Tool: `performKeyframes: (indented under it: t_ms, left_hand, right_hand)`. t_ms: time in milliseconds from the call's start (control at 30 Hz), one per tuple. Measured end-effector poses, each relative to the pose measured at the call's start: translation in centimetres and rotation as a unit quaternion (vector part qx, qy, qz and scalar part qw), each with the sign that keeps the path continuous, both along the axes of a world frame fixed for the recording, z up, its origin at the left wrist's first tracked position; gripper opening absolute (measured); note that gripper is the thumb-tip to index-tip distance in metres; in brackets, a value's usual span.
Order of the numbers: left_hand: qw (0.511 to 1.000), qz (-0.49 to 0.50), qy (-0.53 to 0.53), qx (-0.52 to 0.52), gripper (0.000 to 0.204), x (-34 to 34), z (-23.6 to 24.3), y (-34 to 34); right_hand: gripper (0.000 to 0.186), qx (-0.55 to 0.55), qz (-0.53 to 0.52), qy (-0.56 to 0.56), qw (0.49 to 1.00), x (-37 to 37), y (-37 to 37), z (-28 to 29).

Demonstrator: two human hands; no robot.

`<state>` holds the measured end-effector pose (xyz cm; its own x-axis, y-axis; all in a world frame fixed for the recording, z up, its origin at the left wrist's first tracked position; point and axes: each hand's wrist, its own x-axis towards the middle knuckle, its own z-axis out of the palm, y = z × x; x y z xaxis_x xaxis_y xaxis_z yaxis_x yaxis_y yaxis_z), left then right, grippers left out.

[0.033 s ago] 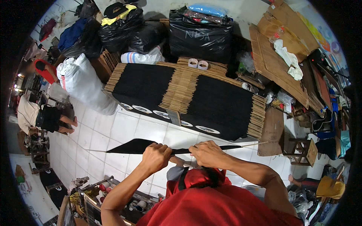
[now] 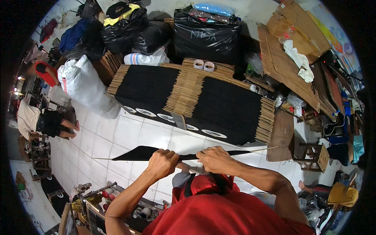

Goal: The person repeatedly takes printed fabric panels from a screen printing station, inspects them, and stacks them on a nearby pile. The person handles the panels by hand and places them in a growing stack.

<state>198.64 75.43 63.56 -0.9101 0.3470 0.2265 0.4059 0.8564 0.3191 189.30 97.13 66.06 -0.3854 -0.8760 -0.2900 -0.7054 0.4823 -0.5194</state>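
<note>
We've got the biggest thing first: the white tiled floor (image 2: 152,135), showing as an open band between us and the long row of black cloth stacks (image 2: 231,107) with cardboard edges (image 2: 186,92) poking out. That row has slid a touch left and up in our view since the last frame — most likely just our head moving. The tall white sack (image 2: 84,86) bounds the left side.

Next down, the black cloth piece (image 2: 137,153) is stretched sideways over the floor, between our body and the row, in pretty much the same pose as a moment ago. Its left end looks a hair lower and crisper, so we'd say the work is at the same point.

Over on the right, the wooden stool (image 2: 323,158) and a leaning cardboard sheet (image 2: 280,139) crowd things; we'd swing left or forward first.

Our left hand (image 2: 163,161) and right hand (image 2: 214,158) are both curled closed around the middle of the cloth — thumbs mostly hidden, so we can't tell how tight.

Smallest: thin pale tips (image 2: 264,149) stick out both ends, the right one overlapping the sheet in view.
</note>
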Motion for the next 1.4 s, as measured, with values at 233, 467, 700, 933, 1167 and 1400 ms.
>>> performKeyframes:
  t_ms: [233,467,700,933,1167,1400]
  left_hand:
    - [0.996,-0.087,-0.021,0.025,0.013,1.3,-3.1,5.8]
    - [0.992,-0.112,-0.044,-0.048,0.014,1.3,-0.2,7.8]
    - [0.991,-0.113,-0.028,-0.062,0.017,0.7,2.0,6.8]
    - [0.991,-0.108,-0.024,-0.077,0.012,1.1,2.7,5.1]
    - [0.992,-0.104,-0.031,-0.070,0.010,1.6,1.9,3.9]
    - [0.993,-0.110,-0.032,-0.040,0.011,1.9,0.8,3.3]
  right_hand:
    - [0.045,0.005,0.075,-0.430,0.900,-4.7,8.9,-3.9]
    - [0.047,0.273,0.005,-0.412,0.869,-9.2,14.2,-13.5]
    - [0.020,0.269,-0.065,-0.472,0.837,-8.6,14.7,-16.6]
    - [0.018,0.065,-0.096,-0.449,0.886,-9.6,12.4,-12.3]
    - [0.015,-0.111,-0.065,-0.171,0.977,-7.5,9.2,0.8]
    - [0.032,-0.050,0.156,-0.244,0.956,0.9,8.2,8.5]
